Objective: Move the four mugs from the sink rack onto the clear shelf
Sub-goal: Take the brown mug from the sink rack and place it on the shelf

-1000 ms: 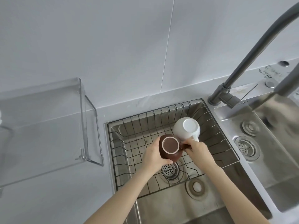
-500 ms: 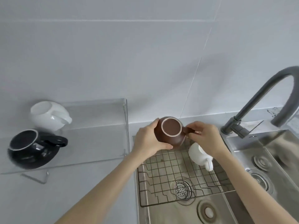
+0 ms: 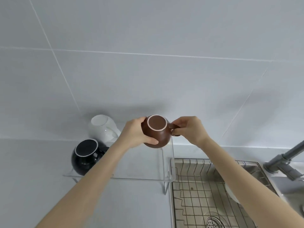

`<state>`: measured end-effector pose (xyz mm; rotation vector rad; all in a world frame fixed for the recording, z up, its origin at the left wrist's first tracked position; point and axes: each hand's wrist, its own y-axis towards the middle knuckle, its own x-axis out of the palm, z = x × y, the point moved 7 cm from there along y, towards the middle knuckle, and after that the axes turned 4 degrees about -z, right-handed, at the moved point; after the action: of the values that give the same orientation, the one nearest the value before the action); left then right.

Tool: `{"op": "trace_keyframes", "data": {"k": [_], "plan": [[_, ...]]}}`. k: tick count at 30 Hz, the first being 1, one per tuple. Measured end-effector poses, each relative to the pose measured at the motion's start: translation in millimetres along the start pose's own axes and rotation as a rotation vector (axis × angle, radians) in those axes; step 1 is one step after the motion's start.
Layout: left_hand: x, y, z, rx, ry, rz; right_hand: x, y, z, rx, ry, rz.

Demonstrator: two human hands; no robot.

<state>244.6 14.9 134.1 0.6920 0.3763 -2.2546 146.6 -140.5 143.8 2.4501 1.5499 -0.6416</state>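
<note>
I hold a brown mug (image 3: 156, 132) upside down above the right end of the clear shelf (image 3: 139, 163). My left hand (image 3: 134, 133) wraps its body from the left and my right hand (image 3: 189, 129) pinches its handle. Two more mugs rest upside down on the shelf's left part: a white mug (image 3: 102, 127) at the back and a black mug (image 3: 85, 156) in front. Inside the wire sink rack (image 3: 197, 195) lies another white mug (image 3: 232, 195), mostly hidden behind my right forearm.
The sink basin with a drain (image 3: 213, 222) lies under the rack at the lower right. A grey faucet (image 3: 286, 160) stands at the right edge. A tiled wall rises right behind the shelf, and pale countertop runs to the left and in front of it.
Both hands have lifted the brown mug out of the sink rack and carried it left and up, over the shelf's right end. The other white mug stays in the rack.
</note>
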Motion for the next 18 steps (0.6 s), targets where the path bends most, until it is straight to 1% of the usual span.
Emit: {"op": "trace_keyframes", "data": {"k": [5,11,18], "plan": [[-13,18,-30,-0.054,-0.032,0.013,26,31,3,0.036,0.018,-0.032],[-8,36,-50,-0.087,-0.07,-0.049,37,53,22,0.081,-0.062,-0.036],[-4,37,-56,-0.093,-0.101,-0.057,40,63,22,0.06,-0.2,-0.067]]}}
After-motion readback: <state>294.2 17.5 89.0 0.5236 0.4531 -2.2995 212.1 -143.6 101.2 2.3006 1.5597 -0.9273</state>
